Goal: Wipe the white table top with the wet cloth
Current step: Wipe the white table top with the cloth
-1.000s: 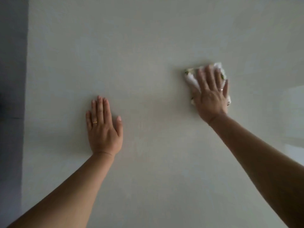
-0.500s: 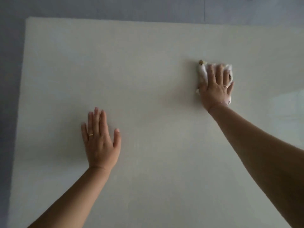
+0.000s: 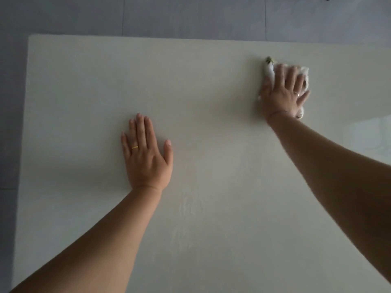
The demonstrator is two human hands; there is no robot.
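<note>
Cloth: small white crumpled wet cloth with a greenish corner [image 3: 268, 70], on the smooth white table [image 3: 84, 92], far right, near its back edge.
Right hand [image 3: 283, 92]: fingers straight, pressing the cloth flat.
Left hand [image 3: 146, 157]: flat on the table, holding nothing.
Handling: probably soft and light, and it may bunch; press a spread palm over its middle.

Broad bare stretches of the white table top [image 3: 211, 218] lie between and beyond the left hand [image 3: 147, 158], flat at centre-left, and the right hand [image 3: 282, 95] on the cloth [image 3: 304, 71] at far right; both forearms [image 3: 101, 244] cross the near half
</note>
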